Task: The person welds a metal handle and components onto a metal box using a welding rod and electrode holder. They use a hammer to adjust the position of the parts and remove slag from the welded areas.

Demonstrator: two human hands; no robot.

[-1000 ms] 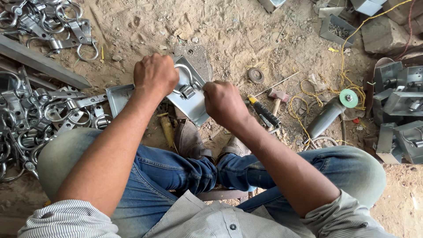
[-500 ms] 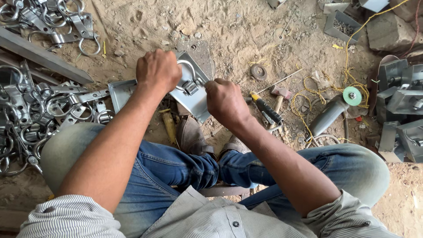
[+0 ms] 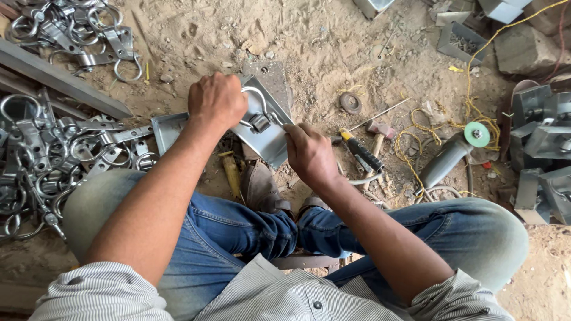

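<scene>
- A heap of steel rings and clasps (image 3: 44,160) covers the left edge of the sandy ground (image 3: 196,35), reaching from beside the person's left knee up past a long grey bar (image 3: 59,77) that lies slanted across the far-left corner.
- A second, smaller bunch of rings (image 3: 83,27) lies in that far-left corner, beyond the bar.
- The left hand (image 3: 217,101) is clenched over the near-left part of a metal plate (image 3: 270,137); its fingers wrap the plate's curved ring (image 3: 257,96), and the knuckles face the camera.
- The plate sits at the middle of the ground, tilted, just above the person's shoes (image 3: 262,190); a small latch (image 3: 260,122) is fixed to its face. A flat steel piece (image 3: 168,128) sticks out to the left below the left wrist.
- A yellow-handled tool (image 3: 232,175) lies on the sand just under the plate, beside the shoes.
- The right hand (image 3: 310,156) pinches the plate's right edge, thumb on top and fingers curled under it.
- Right of that hand lie a black and yellow tool (image 3: 360,151), a small hammer (image 3: 377,134) and a thin rod (image 3: 380,114), close together. A dark round disc (image 3: 350,103) rests beyond them.
- Further right, an angle grinder (image 3: 449,156) with a green disc lies among tangled yellow cord (image 3: 476,104).
- Grey metal boxes (image 3: 544,148) crowd the right edge.
</scene>
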